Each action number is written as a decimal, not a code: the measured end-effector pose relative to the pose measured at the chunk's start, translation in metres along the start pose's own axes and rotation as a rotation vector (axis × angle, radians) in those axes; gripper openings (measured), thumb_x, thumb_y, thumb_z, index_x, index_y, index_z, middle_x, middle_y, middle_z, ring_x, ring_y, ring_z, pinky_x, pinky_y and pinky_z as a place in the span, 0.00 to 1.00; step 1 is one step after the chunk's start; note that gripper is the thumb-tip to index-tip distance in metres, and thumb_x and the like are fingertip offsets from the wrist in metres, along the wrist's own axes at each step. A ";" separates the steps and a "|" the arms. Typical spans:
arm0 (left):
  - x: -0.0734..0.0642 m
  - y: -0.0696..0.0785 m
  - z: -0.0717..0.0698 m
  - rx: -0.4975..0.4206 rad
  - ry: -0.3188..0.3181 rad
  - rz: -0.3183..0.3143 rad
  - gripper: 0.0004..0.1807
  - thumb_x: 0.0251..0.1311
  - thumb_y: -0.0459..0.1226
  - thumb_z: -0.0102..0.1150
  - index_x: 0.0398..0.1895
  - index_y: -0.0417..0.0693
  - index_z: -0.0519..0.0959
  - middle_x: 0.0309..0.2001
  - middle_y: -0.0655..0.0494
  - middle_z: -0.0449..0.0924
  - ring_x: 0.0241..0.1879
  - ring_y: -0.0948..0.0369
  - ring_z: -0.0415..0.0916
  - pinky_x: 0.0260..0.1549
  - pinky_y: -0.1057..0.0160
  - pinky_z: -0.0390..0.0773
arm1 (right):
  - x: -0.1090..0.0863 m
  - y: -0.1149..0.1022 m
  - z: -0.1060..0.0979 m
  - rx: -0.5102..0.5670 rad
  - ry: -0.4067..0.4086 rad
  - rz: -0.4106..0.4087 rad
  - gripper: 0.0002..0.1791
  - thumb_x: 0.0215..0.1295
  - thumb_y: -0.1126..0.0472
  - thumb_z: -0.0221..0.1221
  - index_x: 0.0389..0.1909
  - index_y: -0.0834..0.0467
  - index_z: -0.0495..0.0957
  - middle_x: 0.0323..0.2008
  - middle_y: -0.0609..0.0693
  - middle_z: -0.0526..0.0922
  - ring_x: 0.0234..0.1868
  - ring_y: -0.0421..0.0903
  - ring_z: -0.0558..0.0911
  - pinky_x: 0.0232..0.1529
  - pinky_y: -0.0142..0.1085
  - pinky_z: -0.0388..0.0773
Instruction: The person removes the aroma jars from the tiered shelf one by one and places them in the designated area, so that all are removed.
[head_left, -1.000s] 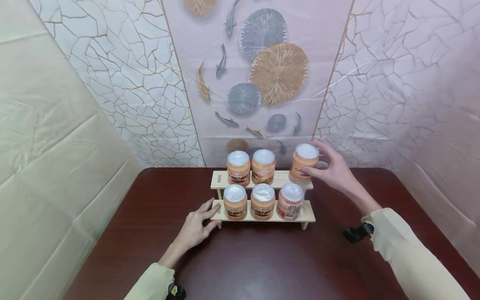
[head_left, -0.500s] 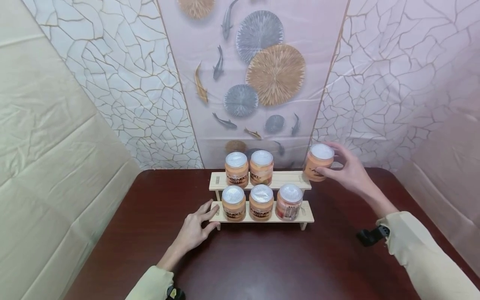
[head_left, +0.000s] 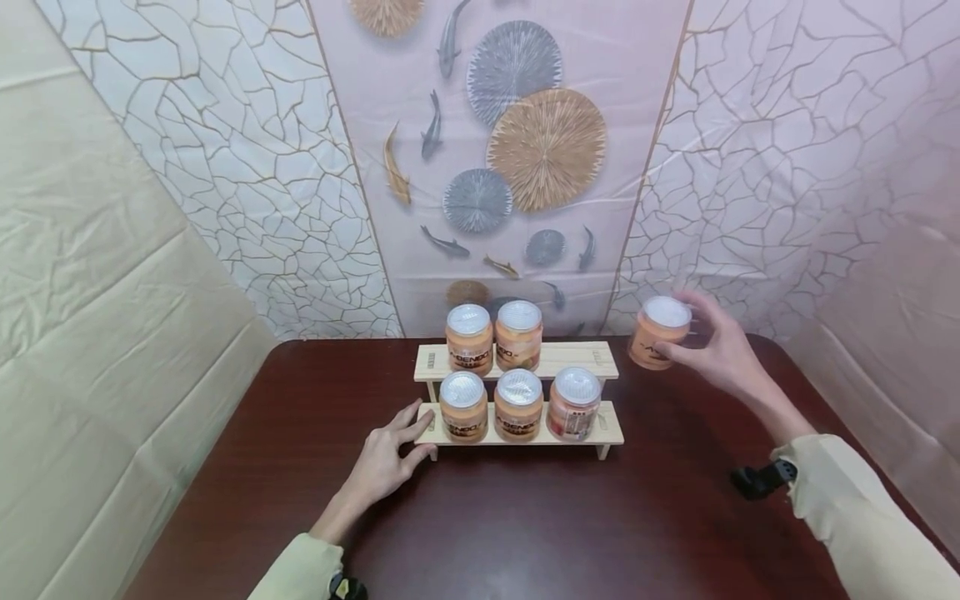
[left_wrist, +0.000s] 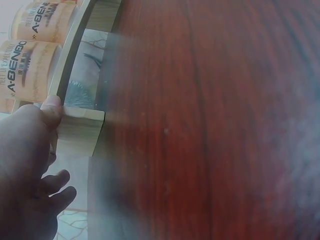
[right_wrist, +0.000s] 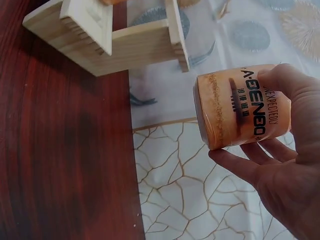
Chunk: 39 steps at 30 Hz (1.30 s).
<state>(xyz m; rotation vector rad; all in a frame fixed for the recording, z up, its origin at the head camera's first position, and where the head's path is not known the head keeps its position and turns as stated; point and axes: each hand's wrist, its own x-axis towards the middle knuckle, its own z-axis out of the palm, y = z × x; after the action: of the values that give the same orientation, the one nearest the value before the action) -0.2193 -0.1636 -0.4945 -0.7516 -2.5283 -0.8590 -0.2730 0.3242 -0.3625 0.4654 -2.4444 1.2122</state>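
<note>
In the head view my right hand point(head_left: 716, 350) grips an orange jar point(head_left: 657, 333) with a clear lid, held in the air to the right of a two-tier wooden rack point(head_left: 577, 357). The right wrist view shows thumb and fingers round that jar point(right_wrist: 240, 107), its label facing the camera. My left hand point(head_left: 384, 458) pinches the left end of the rack's lower shelf, its thumb at the front edge point(left_wrist: 52, 107) in the left wrist view. Two jars point(head_left: 470, 340) stand at the left of the upper shelf. Three more jars point(head_left: 519, 406) line the lower shelf.
The rack stands on a dark red-brown table point(head_left: 525, 517). Behind it hangs a patterned cloth point(head_left: 480, 275) with discs and fish. Plain cream cloth point(head_left: 112, 333) walls in the left side, and a similar panel point(head_left: 892, 358) bounds the right.
My right hand has lifted the jar off the right end of the upper shelf and carried it rightward, past the rack. The left hand keeps its place on the lower shelf.
</note>
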 end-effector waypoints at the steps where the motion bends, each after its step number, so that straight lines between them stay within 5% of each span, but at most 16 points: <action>1: 0.000 0.000 0.000 0.000 0.003 -0.001 0.28 0.56 0.35 0.73 0.61 0.38 0.79 0.65 0.33 0.70 0.60 0.41 0.73 0.50 0.43 0.78 | -0.001 0.002 0.000 -0.005 -0.001 -0.005 0.42 0.53 0.71 0.73 0.69 0.63 0.65 0.57 0.67 0.76 0.45 0.33 0.76 0.43 0.23 0.76; 15: 0.001 -0.002 -0.002 0.009 0.009 0.008 0.28 0.56 0.36 0.73 0.61 0.38 0.79 0.64 0.33 0.71 0.60 0.40 0.73 0.50 0.42 0.78 | -0.015 0.024 0.007 -0.049 0.006 0.010 0.41 0.50 0.72 0.74 0.66 0.68 0.66 0.55 0.67 0.77 0.47 0.34 0.74 0.47 0.17 0.67; 24: -0.001 -0.002 0.000 0.005 0.008 -0.013 0.28 0.56 0.35 0.73 0.62 0.39 0.79 0.65 0.33 0.71 0.61 0.40 0.72 0.52 0.42 0.77 | -0.021 0.031 0.014 -0.095 -0.005 0.011 0.39 0.48 0.70 0.75 0.61 0.67 0.68 0.52 0.64 0.77 0.48 0.49 0.76 0.48 0.33 0.70; 29: -0.001 -0.003 -0.001 0.006 0.014 0.005 0.28 0.56 0.35 0.73 0.61 0.39 0.79 0.64 0.33 0.71 0.60 0.41 0.73 0.51 0.42 0.77 | -0.024 0.035 0.016 -0.084 -0.002 0.009 0.39 0.48 0.71 0.75 0.61 0.67 0.68 0.51 0.64 0.77 0.46 0.46 0.76 0.46 0.28 0.71; 39: 0.001 -0.004 0.002 0.020 0.006 0.007 0.28 0.57 0.38 0.73 0.61 0.39 0.79 0.65 0.34 0.71 0.60 0.41 0.73 0.52 0.42 0.77 | -0.033 0.045 0.022 -0.067 -0.031 0.066 0.39 0.49 0.72 0.74 0.62 0.69 0.66 0.52 0.69 0.77 0.48 0.61 0.79 0.43 0.24 0.71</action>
<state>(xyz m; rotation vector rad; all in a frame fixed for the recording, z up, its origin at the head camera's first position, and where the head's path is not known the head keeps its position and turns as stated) -0.2226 -0.1649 -0.4978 -0.7500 -2.5235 -0.8314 -0.2683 0.3370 -0.4210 0.3894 -2.5362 1.1527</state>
